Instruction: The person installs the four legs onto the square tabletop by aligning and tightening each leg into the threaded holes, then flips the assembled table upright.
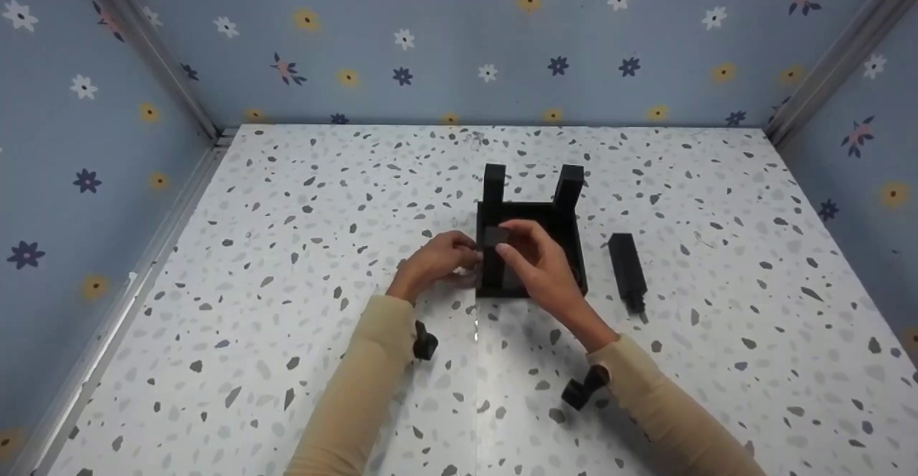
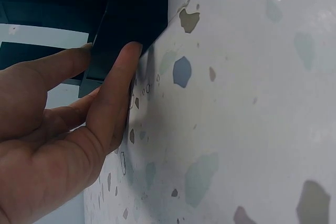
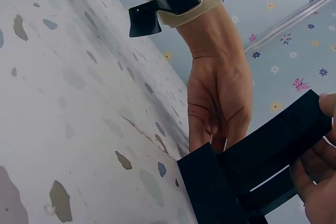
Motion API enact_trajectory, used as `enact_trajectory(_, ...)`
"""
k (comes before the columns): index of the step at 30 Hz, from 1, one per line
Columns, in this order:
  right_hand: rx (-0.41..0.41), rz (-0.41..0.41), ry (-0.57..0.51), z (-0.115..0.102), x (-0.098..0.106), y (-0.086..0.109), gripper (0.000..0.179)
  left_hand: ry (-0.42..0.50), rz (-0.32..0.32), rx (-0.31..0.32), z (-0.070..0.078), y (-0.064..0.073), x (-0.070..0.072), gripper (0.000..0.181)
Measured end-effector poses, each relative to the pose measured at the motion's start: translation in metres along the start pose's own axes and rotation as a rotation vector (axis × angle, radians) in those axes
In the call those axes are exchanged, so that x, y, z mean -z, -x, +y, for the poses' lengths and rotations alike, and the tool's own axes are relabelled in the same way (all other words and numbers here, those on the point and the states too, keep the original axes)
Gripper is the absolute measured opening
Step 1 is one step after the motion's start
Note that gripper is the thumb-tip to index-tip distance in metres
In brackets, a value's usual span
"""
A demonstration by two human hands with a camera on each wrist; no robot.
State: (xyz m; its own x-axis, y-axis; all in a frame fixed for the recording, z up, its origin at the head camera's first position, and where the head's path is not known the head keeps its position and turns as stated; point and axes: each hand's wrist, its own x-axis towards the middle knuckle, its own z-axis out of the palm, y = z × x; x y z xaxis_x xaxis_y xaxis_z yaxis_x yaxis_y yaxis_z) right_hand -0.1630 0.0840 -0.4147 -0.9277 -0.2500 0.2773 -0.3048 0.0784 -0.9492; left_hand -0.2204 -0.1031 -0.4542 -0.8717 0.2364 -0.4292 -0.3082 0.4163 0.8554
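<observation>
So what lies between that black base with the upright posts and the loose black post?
Just bare speckled tabletop lies between the black base and the loose post; the head view shows it.

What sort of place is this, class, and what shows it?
Probably a small walled work booth: a speckled tabletop, flower-patterned panels on three sides, and metal strips along the corners.

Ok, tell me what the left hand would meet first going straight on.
The left hand would likely meet the left side of the black base first; its fingertips seem to touch it, though depth is unclear in the head view.
</observation>
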Motion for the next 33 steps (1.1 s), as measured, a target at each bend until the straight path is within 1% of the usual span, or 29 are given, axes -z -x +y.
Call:
enact_trajectory(5, 0.042, 0.036, 0.036, -0.001, -0.004, 0.002, 0.030, 0.020, -0.006, -0.003, -0.001, -0.001, 0.000, 0.026)
enact_trajectory(15, 0.194, 0.107, 0.175, -0.001, -0.012, 0.003, 0.029, -0.024, 0.004, -0.022, 0.001, 0.000, 0.001, 0.029)
enact_trajectory(18, 0.213, 0.128, 0.212, -0.002, -0.012, 0.003, 0.028, -0.001, 0.000, -0.026, 0.000, 0.000, 0.000, 0.028)
enact_trajectory(23, 0.202, 0.141, 0.212, -0.002, -0.013, 0.004, 0.027, 0.049, -0.003, -0.016, -0.001, -0.001, -0.001, 0.028)
enact_trajectory(27, 0.181, 0.134, 0.187, -0.001, -0.013, 0.004, 0.028, 0.048, 0.001, -0.005, -0.001, 0.000, -0.001, 0.028)
enact_trajectory(33, 0.144, 0.134, 0.162, -0.001, -0.014, 0.005, 0.030, 0.017, -0.003, -0.005, -0.001, -0.001, 0.000, 0.029)
